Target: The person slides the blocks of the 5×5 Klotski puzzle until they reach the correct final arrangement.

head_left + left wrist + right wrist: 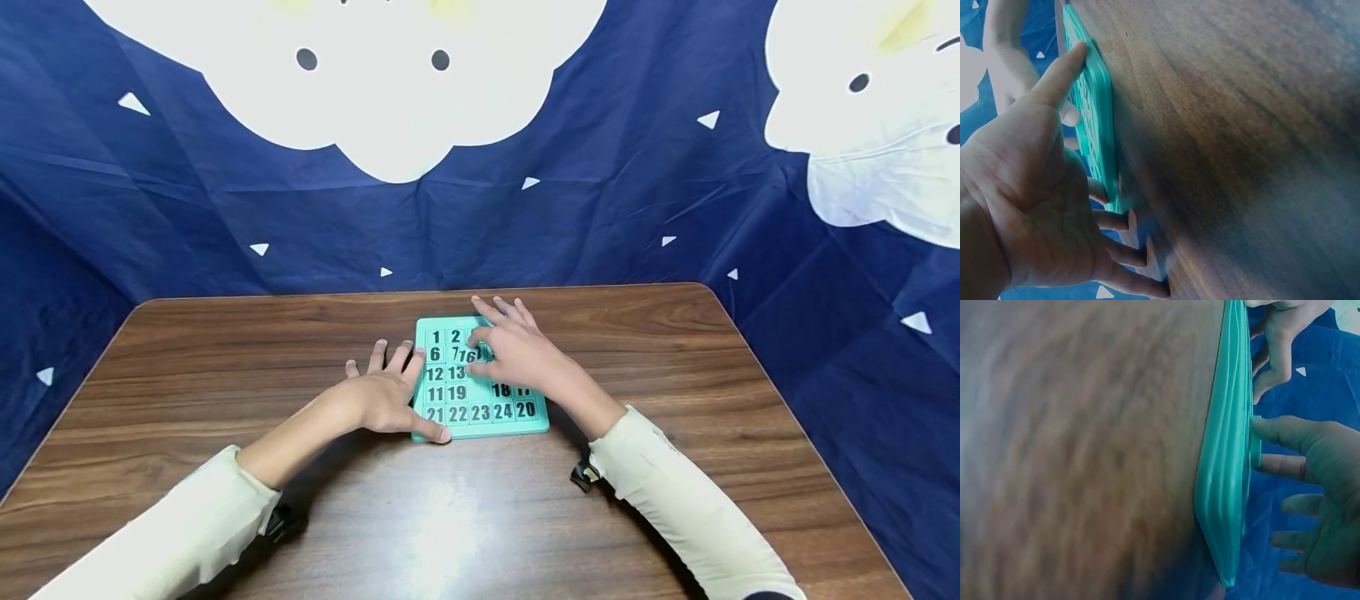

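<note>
A turquoise number sliding puzzle (480, 431) lies flat on the table, its tiles bearing black numbers. My right hand (517, 350) reaches over its upper right part and pinches the number 16 tile (467, 357) between thumb and index finger. That tile (1256, 442) stands out from the board's face in the right wrist view, and it looks turned askew over the 7. The other right fingers are spread. My left hand (382, 398) steadies the left side, thumb on the lower left corner and index finger at the left edge. A bare slot shows between 19 and 18.
The brown wood-grain table (225, 358) has rounded far corners. Behind and beside it hangs a dark blue cloth (480, 225) with white clouds and small triangles. A small black device (583, 475) sits under the right sleeve's cuff.
</note>
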The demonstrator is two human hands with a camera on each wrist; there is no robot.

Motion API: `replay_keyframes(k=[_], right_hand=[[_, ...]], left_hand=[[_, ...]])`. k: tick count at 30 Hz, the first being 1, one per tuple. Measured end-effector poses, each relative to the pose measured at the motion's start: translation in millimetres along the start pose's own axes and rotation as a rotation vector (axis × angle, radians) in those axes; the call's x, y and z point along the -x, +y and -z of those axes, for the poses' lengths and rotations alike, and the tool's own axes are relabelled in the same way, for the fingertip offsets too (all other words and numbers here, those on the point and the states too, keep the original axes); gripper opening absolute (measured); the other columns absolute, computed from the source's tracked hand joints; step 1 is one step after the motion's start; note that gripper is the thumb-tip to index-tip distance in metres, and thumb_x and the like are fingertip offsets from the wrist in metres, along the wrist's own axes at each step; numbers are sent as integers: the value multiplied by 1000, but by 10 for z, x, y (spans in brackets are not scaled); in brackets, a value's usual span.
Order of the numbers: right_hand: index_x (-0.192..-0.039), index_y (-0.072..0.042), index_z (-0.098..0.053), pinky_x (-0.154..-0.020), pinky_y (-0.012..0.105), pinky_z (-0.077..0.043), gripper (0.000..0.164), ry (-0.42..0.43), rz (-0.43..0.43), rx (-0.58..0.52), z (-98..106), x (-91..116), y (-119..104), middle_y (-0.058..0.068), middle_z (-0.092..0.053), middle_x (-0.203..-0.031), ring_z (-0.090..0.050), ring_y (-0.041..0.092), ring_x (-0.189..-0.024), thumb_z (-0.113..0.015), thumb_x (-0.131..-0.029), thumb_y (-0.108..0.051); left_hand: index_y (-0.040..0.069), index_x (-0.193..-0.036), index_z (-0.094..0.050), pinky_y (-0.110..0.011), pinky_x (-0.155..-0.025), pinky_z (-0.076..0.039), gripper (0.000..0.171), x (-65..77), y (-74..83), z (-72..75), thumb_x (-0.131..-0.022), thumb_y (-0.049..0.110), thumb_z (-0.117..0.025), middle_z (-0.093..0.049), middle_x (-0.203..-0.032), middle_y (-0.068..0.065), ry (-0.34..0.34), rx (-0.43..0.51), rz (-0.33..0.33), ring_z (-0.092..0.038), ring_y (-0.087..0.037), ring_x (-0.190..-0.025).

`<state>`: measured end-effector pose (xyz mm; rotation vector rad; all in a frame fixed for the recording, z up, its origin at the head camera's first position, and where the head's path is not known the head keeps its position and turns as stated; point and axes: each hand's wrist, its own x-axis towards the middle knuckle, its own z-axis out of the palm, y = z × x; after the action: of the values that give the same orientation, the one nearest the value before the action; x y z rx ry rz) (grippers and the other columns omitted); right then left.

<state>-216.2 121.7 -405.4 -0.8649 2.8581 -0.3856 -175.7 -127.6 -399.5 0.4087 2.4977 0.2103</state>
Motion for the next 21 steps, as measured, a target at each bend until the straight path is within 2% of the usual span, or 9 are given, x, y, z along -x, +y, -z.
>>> replay_keyframes(k=[3, 8, 13, 21], right_hand=[[-131, -21, -83, -141, 72, -11, 35, -24, 18, 8, 44, 43, 20, 14, -26, -188, -21, 51, -174, -83, -103, -43], [-132, -24, -83, -141, 72, -8, 35, -75, 49, 12, 97, 132, 42, 12, -24, -189, -20, 50, -175, -85, -103, -42], [-133, -28, -81, -140, 74, -11, 32, -81, 72, 30, 77, 142, 54, 14, -26, -188, -23, 51, -174, -83, -105, -41], [-137, -23, -81, -141, 72, -12, 38, -80, 54, 59, 95, 162, 28, 15, -26, -188, -24, 50, -174, -84, -103, -40]], left_hand=[[8, -183, 0, -95, -124, -4, 148, 0, 2, 4, -85, 91, -74, 5, -190, -25, -2, -2, -1, 13, -61, -172], [8, -183, 0, -95, -125, -3, 149, -3, 2, 12, -85, 92, -74, 5, -190, -25, -3, -7, 0, 13, -60, -172], [8, -183, 0, -94, -125, -4, 149, -7, -8, 2, -85, 92, -74, 5, -190, -24, -4, -8, 2, 13, -60, -173], [8, -183, 0, -95, -125, -3, 150, -18, -11, -8, -84, 92, -75, 5, -190, -25, -1, -2, 2, 13, -60, -173]])
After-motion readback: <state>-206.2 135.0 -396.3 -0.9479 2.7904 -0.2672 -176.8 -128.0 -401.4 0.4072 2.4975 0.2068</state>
